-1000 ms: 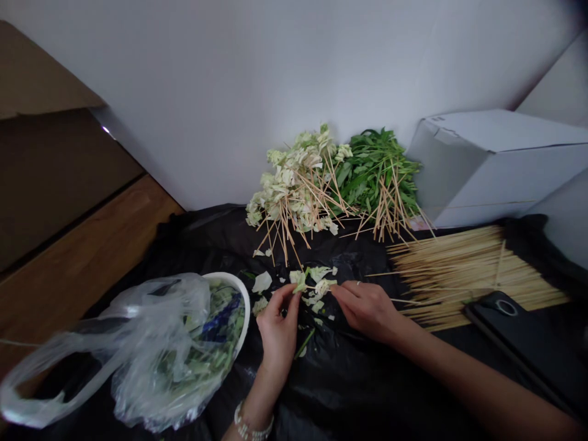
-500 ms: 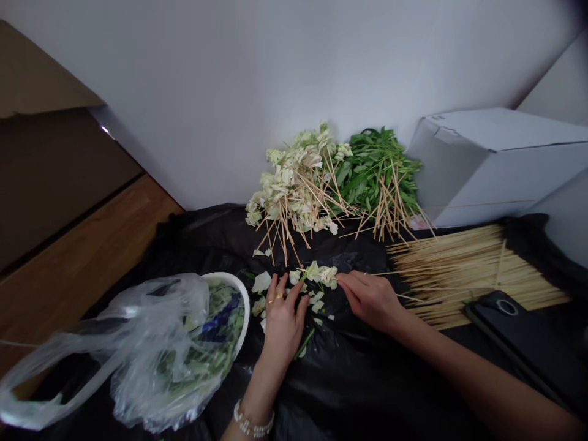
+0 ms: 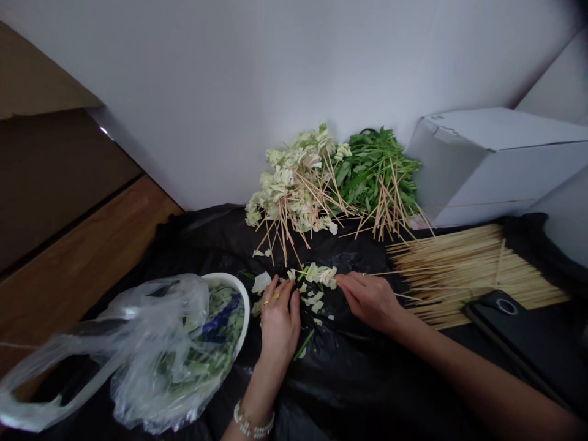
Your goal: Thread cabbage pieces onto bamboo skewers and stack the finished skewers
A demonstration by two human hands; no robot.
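My right hand [image 3: 367, 297] is closed round a bamboo skewer, most of which my fingers hide. Pale cabbage pieces [image 3: 321, 275] are bunched along it just left of my fingertips, and its thin tip shows beyond them. My left hand [image 3: 279, 318] lies palm down with fingers stretched forward, the fingertips at loose cabbage pieces [image 3: 261, 282] on the black plastic sheet [image 3: 349, 380]. A small piece of cabbage [image 3: 291, 274] is by its fingertips, close to the skewer's tip; whether it is pinched cannot be made out. More cabbage scraps [image 3: 315, 300] are scattered between my hands.
Skewered cabbage [image 3: 294, 177] and skewered green leaves [image 3: 367, 168] are heaped against the wall. Bare skewers [image 3: 459, 269] are spread at right, beside a black phone [image 3: 523, 343] and a white box [image 3: 505, 159]. At left stands a white basin [image 3: 245, 306] of greens with a clear plastic bag [image 3: 151, 343].
My left hand has drawn slightly back and to the left, its fingers now closer together. My right hand and the cabbage on the skewer have barely moved.
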